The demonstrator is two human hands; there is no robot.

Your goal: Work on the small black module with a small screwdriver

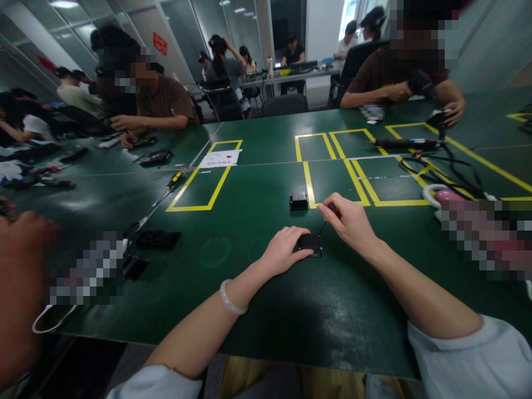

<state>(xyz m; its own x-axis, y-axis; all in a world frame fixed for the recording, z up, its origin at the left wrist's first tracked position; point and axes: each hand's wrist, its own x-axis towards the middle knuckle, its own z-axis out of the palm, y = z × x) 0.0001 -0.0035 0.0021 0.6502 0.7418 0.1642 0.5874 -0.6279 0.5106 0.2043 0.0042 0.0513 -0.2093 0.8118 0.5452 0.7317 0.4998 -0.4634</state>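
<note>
Facing you: one green table (257, 188), glossy. Beyond it: black chairs (285, 105); one long pale table (274, 80). Upper left of your view: glass partitions (187, 33), red sheet (160, 44), lit ceiling lamp (64, 4). Upper right: white wall (324, 27), bright window (348, 11). Below you: wood-toned floor (245, 377).

The left grip (286, 247) holds a flat black case (310, 242) on the green counter (257, 316); the right grip (347, 221) holds a slim screwdriver (322, 228) at the case's edge. A black box (298, 201) sits beyond.
</note>
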